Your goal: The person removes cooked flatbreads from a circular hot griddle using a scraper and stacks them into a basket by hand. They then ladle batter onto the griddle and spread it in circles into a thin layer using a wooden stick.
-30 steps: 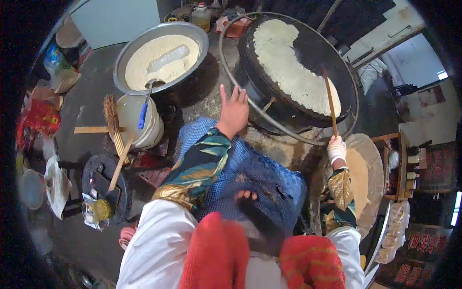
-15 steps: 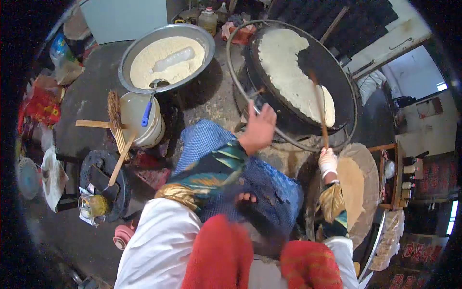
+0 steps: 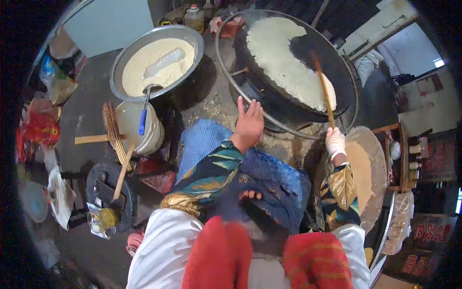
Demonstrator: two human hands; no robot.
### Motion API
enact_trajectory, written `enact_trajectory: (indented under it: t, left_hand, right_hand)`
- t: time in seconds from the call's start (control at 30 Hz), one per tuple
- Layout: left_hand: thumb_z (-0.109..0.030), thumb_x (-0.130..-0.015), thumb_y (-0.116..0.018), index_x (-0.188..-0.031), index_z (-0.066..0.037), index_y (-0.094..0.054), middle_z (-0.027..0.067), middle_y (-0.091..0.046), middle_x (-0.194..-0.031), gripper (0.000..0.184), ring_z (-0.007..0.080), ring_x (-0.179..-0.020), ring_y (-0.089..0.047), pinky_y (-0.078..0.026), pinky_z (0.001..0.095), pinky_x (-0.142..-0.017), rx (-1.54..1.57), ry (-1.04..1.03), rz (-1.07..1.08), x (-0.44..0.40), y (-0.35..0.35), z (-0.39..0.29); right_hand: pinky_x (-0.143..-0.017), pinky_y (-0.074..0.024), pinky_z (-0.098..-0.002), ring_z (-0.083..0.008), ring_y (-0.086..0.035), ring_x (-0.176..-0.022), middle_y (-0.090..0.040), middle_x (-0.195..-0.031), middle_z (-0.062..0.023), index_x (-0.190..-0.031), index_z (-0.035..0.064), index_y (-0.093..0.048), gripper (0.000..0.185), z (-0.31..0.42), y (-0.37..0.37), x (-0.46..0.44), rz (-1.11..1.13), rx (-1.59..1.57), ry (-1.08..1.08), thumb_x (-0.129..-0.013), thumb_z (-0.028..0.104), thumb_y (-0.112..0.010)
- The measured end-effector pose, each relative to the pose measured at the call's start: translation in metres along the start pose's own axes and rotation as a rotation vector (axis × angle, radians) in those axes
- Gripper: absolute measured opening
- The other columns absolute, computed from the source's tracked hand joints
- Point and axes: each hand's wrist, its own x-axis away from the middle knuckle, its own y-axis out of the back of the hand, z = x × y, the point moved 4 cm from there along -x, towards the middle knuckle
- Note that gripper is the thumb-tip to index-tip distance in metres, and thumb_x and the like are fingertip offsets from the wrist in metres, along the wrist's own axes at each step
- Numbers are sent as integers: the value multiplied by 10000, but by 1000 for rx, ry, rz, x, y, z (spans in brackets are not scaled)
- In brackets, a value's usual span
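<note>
Pale batter (image 3: 276,53) covers the left and front of a round black griddle (image 3: 303,50), with bare dark surface toward its right. My right hand (image 3: 335,143), wrapped in white at the palm and wrist, is closed on a wooden stick (image 3: 327,91) whose far end lies over the griddle, blurred. At the front left, my left hand (image 3: 249,126) is held with fingers spread beside the metal ring (image 3: 272,119) around the griddle. It holds nothing; whether it touches the ring I cannot tell.
A metal basin (image 3: 114,72) of flour with a plastic bottle stands at the upper left. Below it are a white bucket (image 3: 155,135) and a straw brush (image 3: 110,120). Thin flat cakes (image 3: 358,173) lie right of my knees.
The view has shifted and turned slightly. My left hand, blurred half a second ago, is sharper and stays near the ring. My right hand still holds the stick over the batter's right part.
</note>
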Motion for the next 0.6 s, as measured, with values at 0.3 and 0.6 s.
enact_trajectory:
  t: [0.3, 0.6]
  left_hand:
    - [-135, -857, -399, -1215, -6, -522, 102, -476, -1321, 400, 271, -1264, -398, -61, 689, -1023, 17, 136, 1, -2, -5, 32]
    - [-152, -814, -460, -1178, 8, -543, 139, -460, -1322, 406, 299, -1260, -395, -76, 696, -1014, 52, 190, -77, -9, 0, 51]
  right_hand:
    - [-647, -464, -498, -407, -583, -667, -605, -676, -186, -856, 94, -511, 259, 8, -6, 10, -27, -109, 44, -888, 349, -477]
    - [-748, -460, -522, -418, -598, -806, -626, -837, -235, -937, 63, -527, 303, 4, 10, 9, 102, 41, -115, -911, 346, -421]
